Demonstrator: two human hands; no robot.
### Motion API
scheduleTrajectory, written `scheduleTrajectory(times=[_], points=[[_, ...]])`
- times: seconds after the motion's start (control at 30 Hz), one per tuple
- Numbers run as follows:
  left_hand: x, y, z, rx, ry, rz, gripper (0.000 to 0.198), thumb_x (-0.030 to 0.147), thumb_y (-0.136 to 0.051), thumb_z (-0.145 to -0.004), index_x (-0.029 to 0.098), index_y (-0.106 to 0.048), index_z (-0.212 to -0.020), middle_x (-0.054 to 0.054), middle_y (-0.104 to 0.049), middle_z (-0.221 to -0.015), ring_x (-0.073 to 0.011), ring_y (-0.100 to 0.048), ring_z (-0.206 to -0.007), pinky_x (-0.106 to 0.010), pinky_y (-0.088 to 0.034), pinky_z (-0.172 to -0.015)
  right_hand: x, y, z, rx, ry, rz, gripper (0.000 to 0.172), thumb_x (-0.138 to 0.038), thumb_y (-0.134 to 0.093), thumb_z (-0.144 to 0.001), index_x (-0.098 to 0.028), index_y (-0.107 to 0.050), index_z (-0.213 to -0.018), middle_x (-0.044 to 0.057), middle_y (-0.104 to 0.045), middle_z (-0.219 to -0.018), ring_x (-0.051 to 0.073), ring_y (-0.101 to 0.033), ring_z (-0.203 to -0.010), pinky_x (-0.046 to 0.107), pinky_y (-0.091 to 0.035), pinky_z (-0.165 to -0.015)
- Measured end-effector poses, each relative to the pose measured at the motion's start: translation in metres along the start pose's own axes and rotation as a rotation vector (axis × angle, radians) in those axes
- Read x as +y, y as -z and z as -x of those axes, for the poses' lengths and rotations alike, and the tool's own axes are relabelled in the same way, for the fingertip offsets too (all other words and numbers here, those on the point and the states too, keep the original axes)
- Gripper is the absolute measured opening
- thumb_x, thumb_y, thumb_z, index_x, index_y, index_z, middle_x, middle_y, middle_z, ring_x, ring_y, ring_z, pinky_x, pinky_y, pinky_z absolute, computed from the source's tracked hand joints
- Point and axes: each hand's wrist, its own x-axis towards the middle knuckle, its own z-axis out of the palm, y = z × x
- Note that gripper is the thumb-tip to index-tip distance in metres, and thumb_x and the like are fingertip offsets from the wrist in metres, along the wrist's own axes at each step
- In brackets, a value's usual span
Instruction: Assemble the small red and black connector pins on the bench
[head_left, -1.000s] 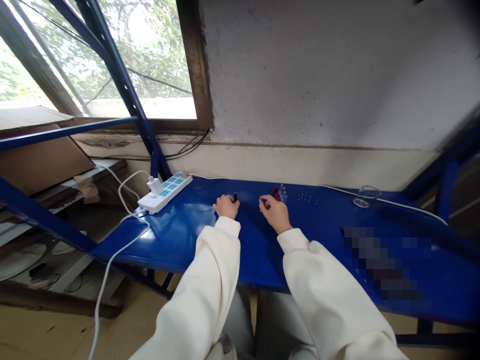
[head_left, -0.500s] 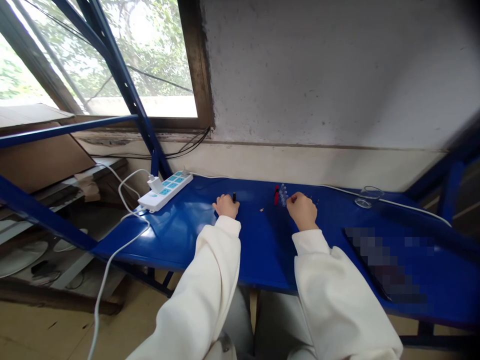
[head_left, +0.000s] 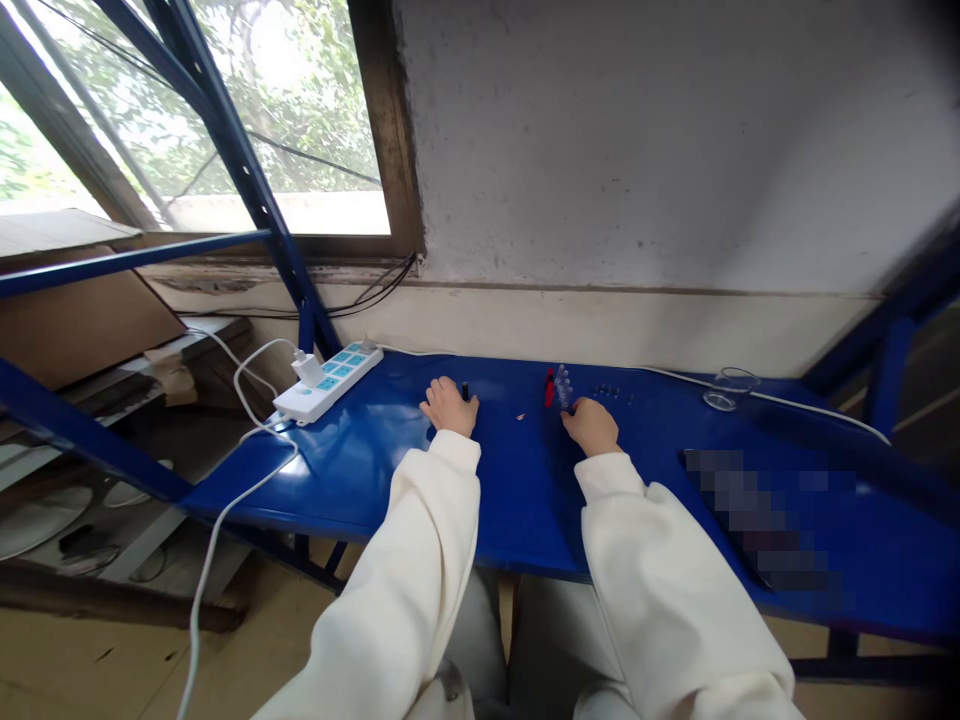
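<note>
My left hand point(head_left: 450, 406) rests on the blue tabletop, fingers spread. A small black cylinder point(head_left: 465, 390) stands upright between its thumb and forefinger; I cannot tell whether they touch it. My right hand point(head_left: 592, 428) is curled, thumb and fingers drawn together just at the near end of a clear, knobbly plastic strip point(head_left: 562, 386). What those fingers hold, if anything, is hidden. Left of the strip, close beside it, lies a narrow red object point(head_left: 549, 388). Several tiny dark pieces point(head_left: 606, 391) lie scattered beyond my right hand. Between the hands is a small pale scrap point(head_left: 520, 416).
On the left, a white power strip point(head_left: 330, 384) carries a plugged-in adapter and trailing cables. A clear glass point(head_left: 721, 400) lies at the back right by a white cable point(head_left: 817, 408). A flat, dark, blurred-out item point(head_left: 750, 520) is on the right. Blue frame posts flank the table.
My right hand has moved left and nearer to me, towards the near end of the clear strip, uncovering the tiny pieces. My left hand's fingers look more spread; the black cylinder stays beside it.
</note>
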Motion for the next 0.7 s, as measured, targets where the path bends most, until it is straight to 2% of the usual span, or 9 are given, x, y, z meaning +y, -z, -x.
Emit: scheduleTrajectory(times=[0.1,0.2,0.3,0.37,0.43,0.57,0.7], points=[[0.015,0.006,0.012,0.031,-0.195,0.108,0.025,0.033,-0.05,-0.076,0.018,-0.048,-0.097,-0.01,-0.052,-0.103,-0.0243,-0.045,-0.098,-0.038,-0.03,-0.083,0.0,-0.003,-0.002,0.035,0.002,0.005,0.03,-0.033,-0.051,-0.076,-0.014,-0.059,-0.096,0.015,-0.061,-0.097,0.026,-0.058,-0.093,0.033,-0.042,-0.07],[0.035,0.002,0.032,-0.068,-0.515,0.185,0.027,0.03,-0.044,-0.08,0.019,-0.05,-0.105,-0.01,-0.051,-0.11,-0.0227,-0.044,-0.101,-0.035,-0.03,-0.085,-0.001,-0.005,-0.003,0.058,-0.004,0.0,0.03,-0.034,-0.052,-0.076,-0.014,-0.06,-0.095,0.015,-0.061,-0.096,0.025,-0.057,-0.094,0.034,-0.041,-0.072],[0.052,-0.01,0.05,-0.176,-0.715,0.153,0.045,0.027,-0.04,-0.082,0.022,-0.036,-0.126,-0.009,-0.045,-0.123,-0.0237,-0.039,-0.109,-0.037,-0.03,-0.087,-0.001,-0.006,-0.003,0.07,-0.003,-0.019,0.03,-0.035,-0.05,-0.076,-0.015,-0.06,-0.097,0.014,-0.061,-0.097,0.025,-0.056,-0.095,0.035,-0.04,-0.074],[0.058,-0.019,0.056,-0.212,-0.743,0.114,0.052,0.025,-0.038,-0.082,0.025,-0.026,-0.133,-0.009,-0.041,-0.129,-0.0247,-0.037,-0.111,-0.04,-0.029,-0.087,-0.002,-0.006,-0.003,0.068,-0.001,-0.031,0.03,-0.035,-0.05,-0.076,-0.016,-0.06,-0.097,0.013,-0.062,-0.096,0.025,-0.056,-0.096,0.035,-0.04,-0.075],[0.06,-0.027,0.056,-0.229,-0.735,0.084,0.053,0.023,-0.036,-0.083,0.026,-0.024,-0.134,-0.009,-0.038,-0.132,-0.0257,-0.036,-0.112,-0.043,-0.029,-0.088,-0.002,-0.006,-0.004,0.064,-0.003,-0.041,0.029,-0.034,-0.049,-0.076,-0.016,-0.06,-0.097,0.013,-0.063,-0.095,0.026,-0.056,-0.095,0.035,-0.04,-0.075],[0.059,-0.034,0.05,-0.247,-0.72,0.049,0.043,0.02,-0.035,-0.083,0.026,-0.039,-0.126,-0.009,-0.041,-0.128,-0.026,-0.036,-0.112,-0.044,-0.029,-0.087,-0.003,-0.006,-0.004,0.066,-0.012,-0.064,0.027,-0.034,-0.05,-0.076,-0.017,-0.061,-0.094,0.012,-0.063,-0.093,0.024,-0.058,-0.093,0.034,-0.039,-0.074],[0.061,-0.033,0.045,-0.201,-0.717,0.066,0.029,0.025,-0.04,-0.083,0.023,-0.051,-0.11,-0.01,-0.05,-0.114,-0.0246,-0.04,-0.105,-0.041,-0.03,-0.084,-0.003,-0.007,-0.005,0.076,-0.013,-0.075,0.026,-0.034,-0.05,-0.076,-0.017,-0.061,-0.092,0.011,-0.064,-0.092,0.024,-0.058,-0.092,0.033,-0.039,-0.073]])
